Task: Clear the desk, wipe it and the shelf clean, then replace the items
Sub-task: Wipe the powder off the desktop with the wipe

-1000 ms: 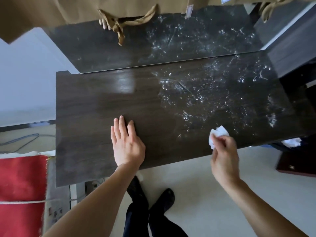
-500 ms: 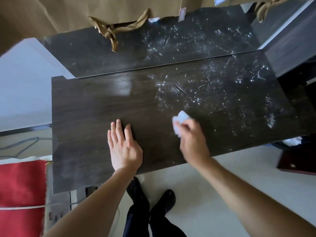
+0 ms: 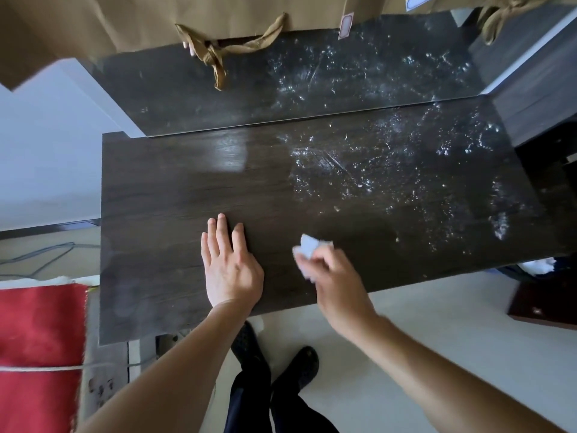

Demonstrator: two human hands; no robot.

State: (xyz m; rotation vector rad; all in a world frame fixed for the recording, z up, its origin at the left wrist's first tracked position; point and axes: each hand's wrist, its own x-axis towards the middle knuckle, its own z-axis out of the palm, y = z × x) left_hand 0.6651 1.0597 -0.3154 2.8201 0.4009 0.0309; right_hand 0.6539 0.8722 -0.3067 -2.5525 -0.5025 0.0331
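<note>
Tissue (image 3: 309,248) near the surface's (image 3: 162,214) front edge.
Right hand (image 3: 337,279) grips the white tissue beside the flat, relaxed left hand (image 3: 231,270); white smears (image 3: 390,170) cover the right half, and brown paper bags (image 3: 125,23) crowd beyond the far edge.

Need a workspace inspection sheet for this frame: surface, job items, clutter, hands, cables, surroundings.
Surface: dark wood-grain desk top, white dusty smears over its right half, left half looks clean; glossy dark panel behind it smeared at right too.
Job's things: small crumpled white tissue against the desk.
Clutter: brown paper bags with woven handles along the far edge.
Hands: left hand flat on the desk, fingers straight; right hand grips the tissue.
Cables: grey cable on the floor at left.
Surroundings: red cloth lower left, pale floor, dark red box at right.
</note>
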